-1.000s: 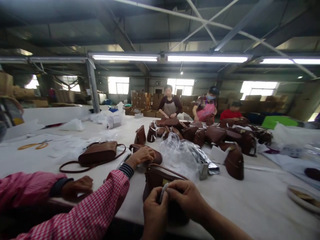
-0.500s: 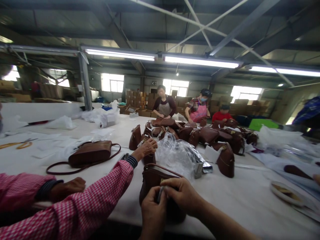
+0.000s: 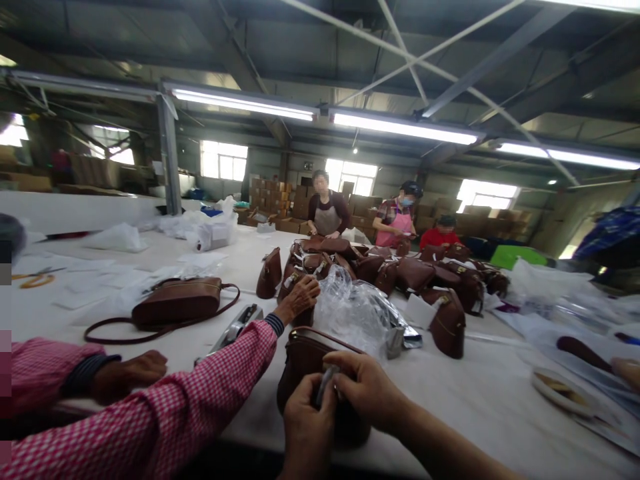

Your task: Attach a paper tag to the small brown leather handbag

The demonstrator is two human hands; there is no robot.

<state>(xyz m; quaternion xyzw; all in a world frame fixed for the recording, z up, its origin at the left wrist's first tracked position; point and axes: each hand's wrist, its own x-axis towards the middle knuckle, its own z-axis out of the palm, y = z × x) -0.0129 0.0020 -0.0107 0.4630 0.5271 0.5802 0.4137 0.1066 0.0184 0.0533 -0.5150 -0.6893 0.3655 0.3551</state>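
The left hand (image 3: 309,427) and right hand (image 3: 375,393) pinched a small grey strip (image 3: 326,387) between their fingertips, in front of the brown handbag (image 3: 304,355), which stood on the tabletop (image 3: 445,413) just beyond both, its long top edge running crosswise.

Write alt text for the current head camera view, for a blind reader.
Two bare hands, left and right, pinch a small grey object before an upright brown leather bag. Beside them, a co-worker's hand in a pink checked sleeve reaches toward piled brown bags.
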